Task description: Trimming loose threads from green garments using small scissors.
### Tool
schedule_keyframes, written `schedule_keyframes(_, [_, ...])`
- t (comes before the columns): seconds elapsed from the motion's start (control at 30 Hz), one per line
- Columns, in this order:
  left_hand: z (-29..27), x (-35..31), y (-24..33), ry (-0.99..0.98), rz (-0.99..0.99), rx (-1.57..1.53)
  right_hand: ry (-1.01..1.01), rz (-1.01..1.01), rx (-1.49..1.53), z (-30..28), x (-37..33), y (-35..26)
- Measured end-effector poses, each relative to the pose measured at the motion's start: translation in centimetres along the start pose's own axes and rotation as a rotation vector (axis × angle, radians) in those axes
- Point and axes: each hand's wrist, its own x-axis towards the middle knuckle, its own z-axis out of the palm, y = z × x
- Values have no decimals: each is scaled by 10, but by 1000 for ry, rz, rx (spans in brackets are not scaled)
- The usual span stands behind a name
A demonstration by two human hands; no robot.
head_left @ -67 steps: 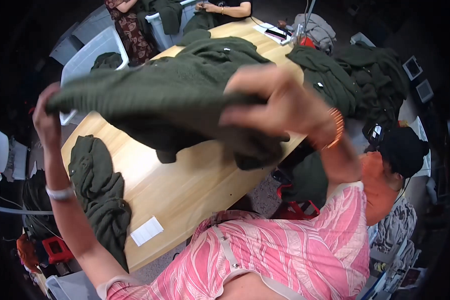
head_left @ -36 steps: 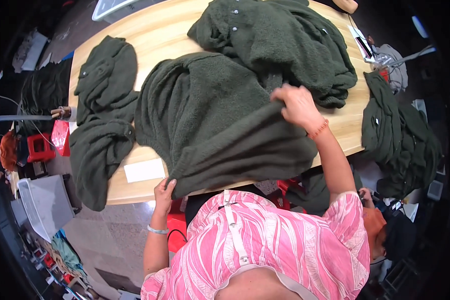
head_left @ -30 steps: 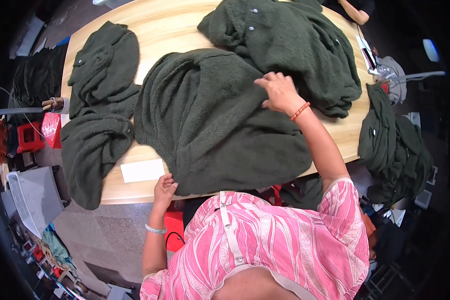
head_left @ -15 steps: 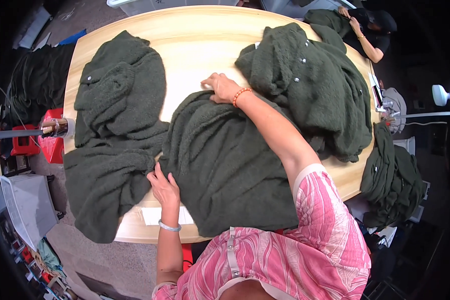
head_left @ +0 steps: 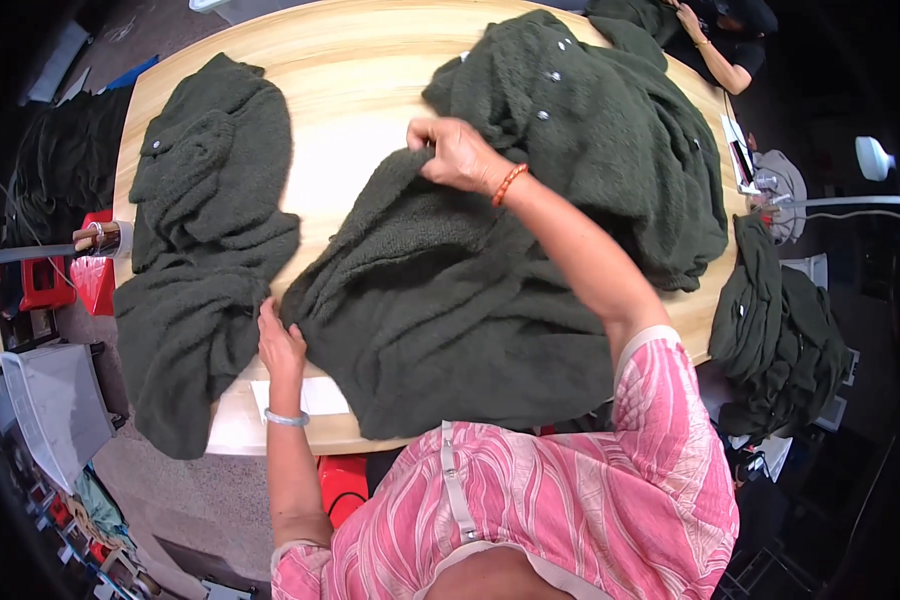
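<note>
A dark green fleece garment (head_left: 470,345) lies spread before me on the table. My right hand (head_left: 460,157) pinches its far edge and lifts it a little, so that a fold slopes down to the left. At the garment's left corner, my left hand (head_left: 281,347) has the edge between thumb and fingers; part of that grip is hidden. A second fleece garment (head_left: 210,190), bunched lengthwise, lies just left of my left hand. Beyond my right forearm is a heap of the same dark green fleece (head_left: 610,150) with shiny round snaps.
The wooden table (head_left: 355,60) has a curved far edge. White paper (head_left: 315,395) lies near its front edge. A cup of tools (head_left: 110,238) stands at the left rim. Another person (head_left: 725,50) handles fleece at the far right. More garments (head_left: 785,345) hang at the right.
My right hand has closed on the garment's far edge and raised it. My left hand has moved left with the near corner, stretching the garment out. The whole view has shifted slightly.
</note>
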Motion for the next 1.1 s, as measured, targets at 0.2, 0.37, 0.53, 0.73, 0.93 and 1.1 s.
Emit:
schedule_keyframes(0.2, [-30, -14, 22, 219, 143, 54, 467, -606, -712, -141, -34, -83])
schedule_keyframes(0.37, [-7, -43, 75, 295, 382, -93, 387, -399, -984, -199, -90, -6])
schedule_keyframes(0.53, [50, -90, 74, 98, 458, -224, 17, -142, -948, -103, -164, 0])
schedule_keyframes(0.73, [41, -87, 77, -158, -415, -1075, -203, -81, -38, 60, -218, -45])
schedule_keyframes(0.93, [48, -42, 86, -261, -389, -797, -174, 43, 106, 161, -190, -40])
schedule_keyframes(1.1, [58, -48, 58, -271, -336, -865, -368, 146, 8, 167, -187, -45])
